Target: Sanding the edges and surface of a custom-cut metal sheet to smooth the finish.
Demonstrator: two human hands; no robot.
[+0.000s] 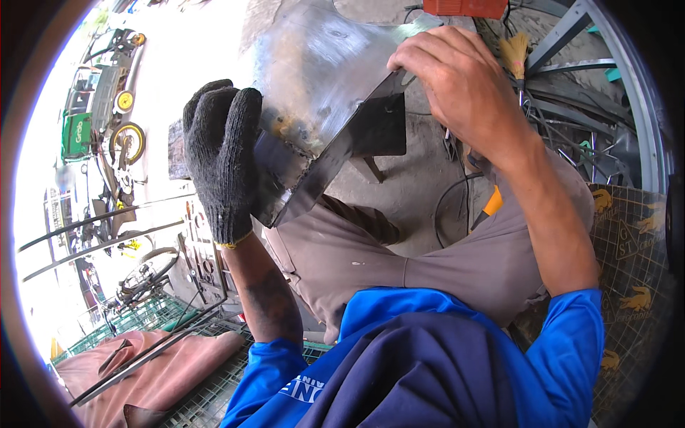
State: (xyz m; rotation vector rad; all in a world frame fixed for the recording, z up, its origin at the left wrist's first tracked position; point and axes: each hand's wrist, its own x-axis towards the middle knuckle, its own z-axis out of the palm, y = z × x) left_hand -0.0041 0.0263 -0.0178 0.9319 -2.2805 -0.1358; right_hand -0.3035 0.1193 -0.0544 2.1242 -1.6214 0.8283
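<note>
Tilted up in front of me is a shiny sheet metal piece point(325, 78) with a folded edge and a rough, heat-stained seam near its lower left corner. My left hand point(222, 153), in a dark knitted glove, is closed on that corner; its thumb is hidden behind the metal. My bare right hand point(457, 78) grips the upper right edge, with the fingers curled over it. A dark flat plate point(382, 125) shows beneath the sheet; whether it is joined to it I cannot tell.
An orange-red box point(467, 7) stands at the far right near a straw brush point(515, 53). Metal frames point(560, 43) and cables lie to the right. By my right thigh is a yellow-orange handle point(492, 202). Left are a reddish cloth point(150, 364), wire mesh and parked motorbikes point(128, 143).
</note>
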